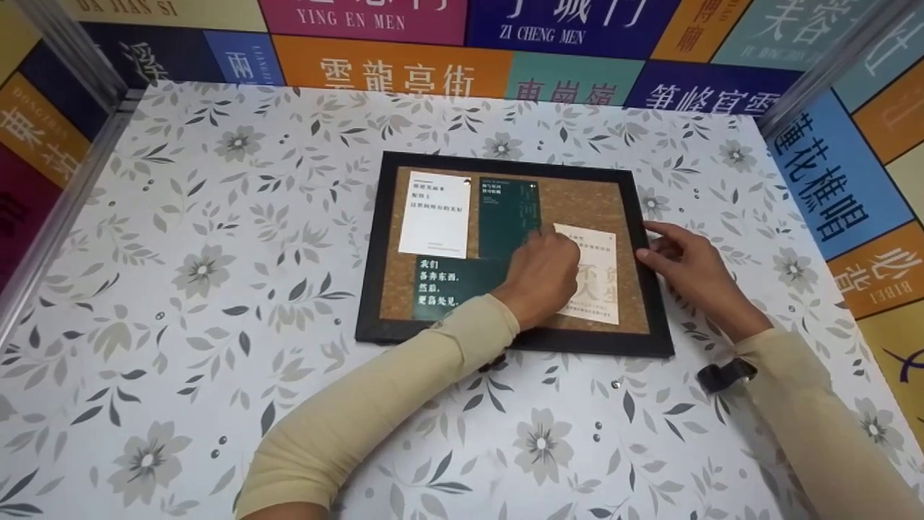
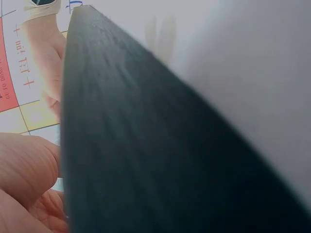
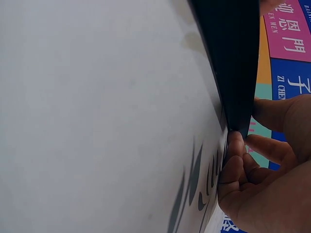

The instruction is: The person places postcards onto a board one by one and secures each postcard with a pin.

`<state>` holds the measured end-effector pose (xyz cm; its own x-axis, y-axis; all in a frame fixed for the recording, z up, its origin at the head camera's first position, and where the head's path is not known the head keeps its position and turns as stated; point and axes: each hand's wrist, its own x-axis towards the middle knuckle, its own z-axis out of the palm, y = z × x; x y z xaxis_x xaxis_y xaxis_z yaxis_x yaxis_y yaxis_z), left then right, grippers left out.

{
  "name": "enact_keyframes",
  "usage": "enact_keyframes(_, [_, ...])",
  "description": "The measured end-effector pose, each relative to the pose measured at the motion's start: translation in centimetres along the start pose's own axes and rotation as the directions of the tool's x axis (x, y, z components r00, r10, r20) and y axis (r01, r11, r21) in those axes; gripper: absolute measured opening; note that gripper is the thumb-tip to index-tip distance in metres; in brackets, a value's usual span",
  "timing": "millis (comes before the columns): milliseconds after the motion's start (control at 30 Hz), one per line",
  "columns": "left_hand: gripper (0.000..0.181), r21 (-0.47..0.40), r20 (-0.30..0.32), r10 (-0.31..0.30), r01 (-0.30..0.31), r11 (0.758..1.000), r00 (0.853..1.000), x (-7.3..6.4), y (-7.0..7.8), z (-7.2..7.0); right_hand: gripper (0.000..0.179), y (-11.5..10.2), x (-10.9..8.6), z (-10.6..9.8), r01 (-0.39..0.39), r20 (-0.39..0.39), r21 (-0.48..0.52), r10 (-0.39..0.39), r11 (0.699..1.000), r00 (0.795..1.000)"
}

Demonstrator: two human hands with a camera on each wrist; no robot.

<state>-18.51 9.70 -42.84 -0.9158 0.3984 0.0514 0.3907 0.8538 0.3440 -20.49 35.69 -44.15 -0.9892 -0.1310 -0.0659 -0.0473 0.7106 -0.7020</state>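
Observation:
In the head view, a black-framed cork board (image 1: 372, 289) lies flat with several cards on it. My left hand (image 1: 541, 278) is over it, fingers curled down between the dark green card (image 1: 505, 209) and the cream card (image 1: 588, 310); its fingertips are hidden. A white card (image 1: 433, 217) is at upper left, and another green card (image 1: 437, 289) is partly under my left arm. My right hand (image 1: 693, 274) grips the frame's right edge. In the right wrist view, the right hand's fingers (image 3: 231, 167) curl at the dark frame edge (image 3: 238, 58).
The tabletop (image 1: 281, 404) has a floral print. A small shiny piece (image 1: 616, 384) lies just in front of the board. Colourful panels with lettering (image 1: 397, 72) stand behind and at the sides, with metal posts (image 1: 830, 65) at the corners.

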Motion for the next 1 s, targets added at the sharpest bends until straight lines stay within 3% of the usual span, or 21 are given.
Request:
enact_keyframes(200, [0.019,-0.042,-0.009,0.023,-0.023,0.999,1.000,0.1,-0.3,0.0,0.059,0.1,0.0,0.0,-0.003,0.000,-0.004,0.003,1.000,1.000])
enact_keyframes(367, [0.017,-0.124,-0.080,0.061,-0.071,0.990,0.995,-0.2,-0.6,-0.4,0.059,0.2,-0.1,0.0,0.014,0.004,0.006,-0.014,1.000,1.000])
enact_keyframes(600, [0.022,-0.069,-0.141,0.113,-0.124,0.990,0.983,-1.6,-0.7,-1.2,0.058,0.1,-0.2,-0.1,0.030,0.002,-0.001,-0.030,1.000,1.000])
enact_keyframes(767, [0.035,-0.138,-0.074,0.092,-0.101,0.985,0.993,-2.7,-1.3,-1.4,0.060,-0.1,-0.1,-0.1,0.004,0.014,-0.011,-0.004,1.000,1.000])
enact_keyframes(800, [0.038,-0.152,-0.062,0.083,-0.091,0.984,0.995,-2.7,-1.6,-0.8,0.060,-0.1,-0.1,-0.1,0.004,0.013,-0.013,-0.003,1.000,1.000])
enact_keyframes(1000, [0.049,-0.186,0.026,0.079,-0.072,0.980,0.997,-3.6,-2.3,-0.3,0.060,0.1,-0.1,-0.1,0.011,0.010,-0.017,-0.011,1.000,1.000])
